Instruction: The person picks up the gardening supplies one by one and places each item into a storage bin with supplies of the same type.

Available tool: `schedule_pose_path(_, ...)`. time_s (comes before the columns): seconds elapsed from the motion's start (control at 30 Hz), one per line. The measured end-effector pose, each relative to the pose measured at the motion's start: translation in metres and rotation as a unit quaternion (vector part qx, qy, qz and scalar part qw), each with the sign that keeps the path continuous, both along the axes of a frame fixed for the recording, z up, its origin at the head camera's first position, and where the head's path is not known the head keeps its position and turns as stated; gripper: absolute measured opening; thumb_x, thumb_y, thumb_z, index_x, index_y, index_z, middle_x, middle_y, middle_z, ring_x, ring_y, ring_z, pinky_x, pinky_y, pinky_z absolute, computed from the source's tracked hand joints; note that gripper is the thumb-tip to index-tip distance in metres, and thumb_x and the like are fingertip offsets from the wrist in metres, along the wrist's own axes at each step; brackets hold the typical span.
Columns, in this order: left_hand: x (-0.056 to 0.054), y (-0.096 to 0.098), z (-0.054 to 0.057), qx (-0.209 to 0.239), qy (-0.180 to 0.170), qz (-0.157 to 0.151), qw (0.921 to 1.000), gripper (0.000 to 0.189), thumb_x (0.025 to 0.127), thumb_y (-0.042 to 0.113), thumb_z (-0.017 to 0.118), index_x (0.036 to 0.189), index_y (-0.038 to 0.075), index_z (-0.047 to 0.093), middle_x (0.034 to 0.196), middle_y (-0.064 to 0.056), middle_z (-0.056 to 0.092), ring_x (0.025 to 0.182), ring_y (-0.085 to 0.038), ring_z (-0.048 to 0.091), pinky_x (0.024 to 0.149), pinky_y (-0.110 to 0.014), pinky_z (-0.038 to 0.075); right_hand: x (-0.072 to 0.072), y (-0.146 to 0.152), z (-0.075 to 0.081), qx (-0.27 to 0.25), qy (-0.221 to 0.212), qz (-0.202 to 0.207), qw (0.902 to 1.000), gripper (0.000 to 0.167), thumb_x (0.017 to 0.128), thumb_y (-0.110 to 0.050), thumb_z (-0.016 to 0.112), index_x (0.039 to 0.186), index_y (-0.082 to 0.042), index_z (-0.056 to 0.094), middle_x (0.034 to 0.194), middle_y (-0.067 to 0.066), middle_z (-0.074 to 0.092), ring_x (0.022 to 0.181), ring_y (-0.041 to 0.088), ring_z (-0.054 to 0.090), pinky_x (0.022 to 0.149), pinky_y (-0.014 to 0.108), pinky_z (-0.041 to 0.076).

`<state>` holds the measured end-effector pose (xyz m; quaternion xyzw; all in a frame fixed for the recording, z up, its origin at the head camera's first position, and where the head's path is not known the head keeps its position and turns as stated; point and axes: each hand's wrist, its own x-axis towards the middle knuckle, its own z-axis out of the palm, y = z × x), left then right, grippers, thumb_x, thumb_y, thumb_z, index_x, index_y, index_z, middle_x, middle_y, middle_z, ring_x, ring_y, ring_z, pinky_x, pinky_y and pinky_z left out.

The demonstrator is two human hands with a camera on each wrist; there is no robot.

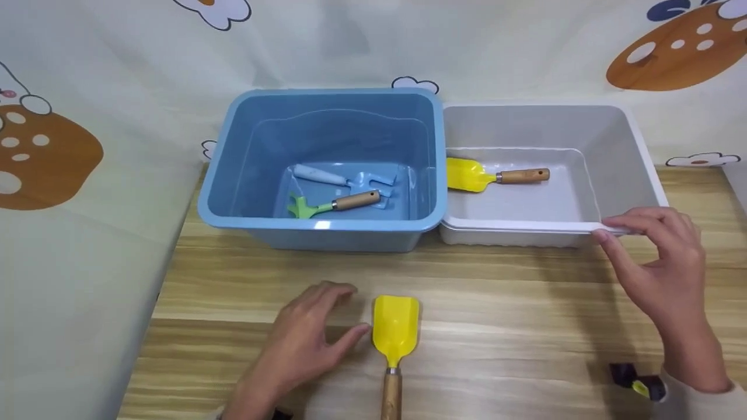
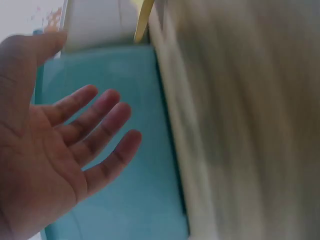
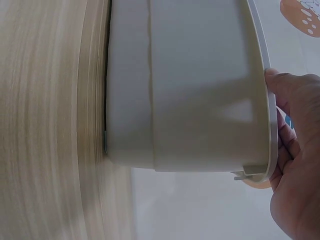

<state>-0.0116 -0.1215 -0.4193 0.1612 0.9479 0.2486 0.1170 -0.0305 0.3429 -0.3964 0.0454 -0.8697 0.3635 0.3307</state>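
Note:
On the table lies a yellow hand shovel [image 1: 395,329] with a wooden handle, its blade toward the bins. My left hand [image 1: 309,335] hovers just left of that blade, fingers loosely spread and holding nothing; the left wrist view shows the bare palm [image 2: 45,170]. At the front right corner of the white bin [image 1: 525,226], my right hand [image 1: 668,251] pinches the rim between thumb and fingers, as the right wrist view also shows on the bin wall [image 3: 205,100]. Inside the white bin rests another yellow shovel [image 1: 470,175], partly hidden by the blue bin's rim.
Left of the white bin stands a blue bin [image 1: 324,223]. It contains a light blue hand fork [image 1: 321,174] and a green hand rake [image 1: 306,207] with a wooden handle. A patterned cloth [image 1: 146,70] hangs behind the wooden table [image 1: 496,350].

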Motion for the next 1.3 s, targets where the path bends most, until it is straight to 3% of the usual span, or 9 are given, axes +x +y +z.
schedule_pose_path(0.3,0.016,0.025,-0.006,-0.024,-0.131,-0.074,0.9883,0.076,0.086,0.088,0.057,0.133,0.028,0.055,0.122,0.009,0.067,0.099,-0.005,0.061,0.091,-0.036,0.057,-0.002,-0.002,0.000,-0.006,0.009,0.006,0.9999,0.019,0.078,0.007,0.084,0.095,0.010,0.078,0.109,-0.036,0.059,0.110,-0.014,0.048,0.098,0.018,0.027)
schedule_pose_path(0.43,0.020,0.031,-0.010,-0.042,-0.137,-0.072,0.9871,0.071,0.086,0.088,0.056,0.123,0.027,0.053,0.103,0.010,0.065,0.081,-0.006,0.056,0.075,-0.028,0.049,-0.002,-0.006,0.001,-0.010,0.015,0.010,0.9998,0.018,0.079,0.006,0.084,0.095,0.011,0.077,0.109,-0.035,0.060,0.110,-0.013,0.048,0.098,0.018,0.027)
schedule_pose_path(0.57,0.023,0.032,-0.013,-0.059,-0.116,-0.070,0.9890,0.067,0.087,0.083,0.061,0.120,0.025,0.052,0.094,0.010,0.061,0.074,-0.008,0.052,0.069,-0.027,0.045,-0.004,-0.010,0.001,-0.015,0.018,0.013,0.9996,0.018,0.079,0.005,0.084,0.095,0.011,0.077,0.108,-0.034,0.060,0.109,-0.013,0.048,0.099,0.018,0.029)
schedule_pose_path(0.67,0.024,0.033,-0.015,-0.068,-0.121,-0.072,0.9877,0.068,0.087,0.080,0.065,0.124,0.025,0.051,0.098,0.009,0.061,0.077,-0.008,0.052,0.070,-0.028,0.046,-0.006,-0.011,0.000,-0.016,0.018,0.016,0.9996,0.018,0.078,0.007,0.084,0.094,0.011,0.077,0.107,-0.034,0.060,0.108,-0.013,0.049,0.098,0.018,0.029)
schedule_pose_path(0.73,0.025,0.034,-0.015,-0.068,-0.144,-0.063,0.9852,0.074,0.084,0.081,0.068,0.128,0.025,0.049,0.105,0.007,0.064,0.081,-0.009,0.053,0.074,-0.031,0.049,-0.007,-0.011,-0.001,-0.013,0.013,0.017,0.9997,0.019,0.077,0.008,0.084,0.095,0.010,0.077,0.107,-0.034,0.060,0.108,-0.014,0.048,0.098,0.018,0.029)
schedule_pose_path(0.87,0.026,0.034,-0.015,-0.053,-0.171,-0.045,0.9828,0.090,0.080,0.083,0.070,0.143,0.024,0.041,0.125,0.001,0.067,0.094,-0.011,0.060,0.089,-0.042,0.057,-0.006,-0.008,-0.004,-0.006,0.006,0.014,0.9999,0.021,0.076,0.010,0.084,0.095,0.009,0.078,0.108,-0.035,0.059,0.108,-0.014,0.047,0.098,0.018,0.029)
schedule_pose_path(1.0,0.026,0.034,-0.013,-0.033,-0.174,-0.043,0.9833,0.118,0.080,0.079,0.074,0.164,0.020,0.019,0.150,-0.010,0.061,0.119,-0.021,0.067,0.104,-0.051,0.057,-0.004,-0.007,-0.004,-0.001,0.003,0.010,0.9999,0.021,0.076,0.011,0.083,0.096,0.010,0.077,0.109,-0.035,0.058,0.108,-0.014,0.047,0.099,0.018,0.028)
schedule_pose_path(1.1,0.026,0.035,-0.013,-0.030,-0.181,-0.044,0.9821,0.132,0.079,0.078,0.077,0.170,0.017,0.003,0.161,-0.017,0.052,0.131,-0.029,0.064,0.109,-0.053,0.056,-0.002,-0.006,-0.003,0.007,-0.006,0.001,1.0000,0.022,0.075,0.012,0.084,0.097,0.009,0.077,0.109,-0.036,0.057,0.107,-0.015,0.045,0.099,0.018,0.026)
schedule_pose_path(1.3,0.026,0.040,-0.013,-0.023,-0.199,-0.056,0.9781,0.135,0.075,0.080,0.078,0.170,0.017,0.007,0.163,-0.016,0.048,0.135,-0.028,0.061,0.113,-0.053,0.052,0.001,-0.002,0.001,0.013,-0.010,-0.009,0.9998,0.022,0.075,0.013,0.084,0.096,0.009,0.077,0.109,-0.038,0.056,0.109,-0.016,0.045,0.101,0.018,0.025)
